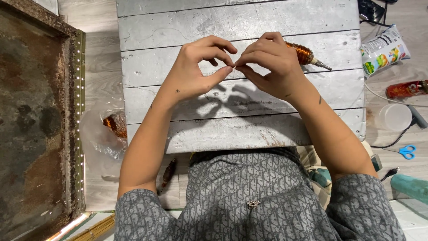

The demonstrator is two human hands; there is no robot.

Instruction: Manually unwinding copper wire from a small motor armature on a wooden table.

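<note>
A thin strand of copper wire [233,66], barely visible, sits at the upper middle of the frame, pinched between both hands just above the grey plank desk [276,18]. The left hand [196,67] comes in from the lower left with thumb and forefinger pressed together on the strand, its other fingers [223,44] curled over in an arch. The right hand [269,62] meets it from the other side, fingertips likewise closed on the wire, so the two pinches almost touch.

Behind the right hand, a spool wound with copper-coloured wire [305,53] lies on the desk, its metal tip pointing toward the right edge.

Off the desk, at the left of the frame, a clear plastic bag [96,138] holding more copper wire rests on the pale floor beside a dark rusty framed panel [31,111] edged with small lights. At the right, on the floor, lie a snack packet [385,51], a red can [403,89], a white round lid [394,117] and blue-handled scissors [406,151].
</note>
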